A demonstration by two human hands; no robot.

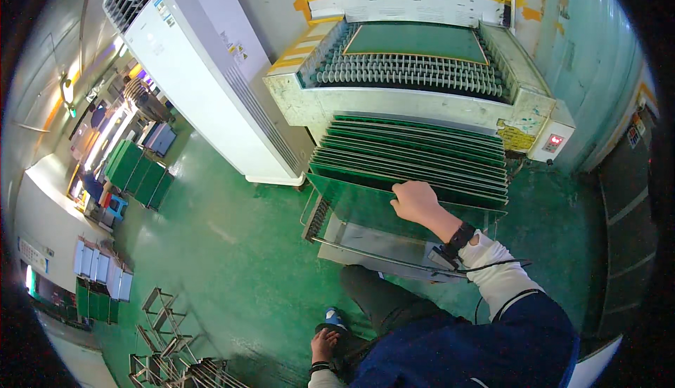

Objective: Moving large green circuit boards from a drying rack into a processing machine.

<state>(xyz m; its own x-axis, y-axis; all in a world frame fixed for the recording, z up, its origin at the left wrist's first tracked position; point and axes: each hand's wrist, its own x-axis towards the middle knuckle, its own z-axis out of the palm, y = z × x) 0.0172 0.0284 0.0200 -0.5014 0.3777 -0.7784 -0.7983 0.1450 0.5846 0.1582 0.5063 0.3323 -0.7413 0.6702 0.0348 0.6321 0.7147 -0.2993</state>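
My right hand point(416, 203) is closed on the top edge of a green panel point(358, 194), the nearest in a wire rack. The fingertips are hidden behind that edge. The panel is thin, flat and rectangular and leans in the rack. Behind it several more green panels point(415, 142) stand on edge in a close row. The metal rack point(365, 251) shows its front rail and a slotted side. Low down, my left hand point(323, 346) hangs beside my leg, fingers loosely bent and partly apart, holding nothing that I can see.
Beyond the rack stands a roller conveyor machine point(411, 71) with a flat green panel point(415, 42) on its rollers. A tall white air conditioner point(204, 71) stands left of it. Metal racks point(165, 325) sit on the floor at lower left. People work at a far bench.
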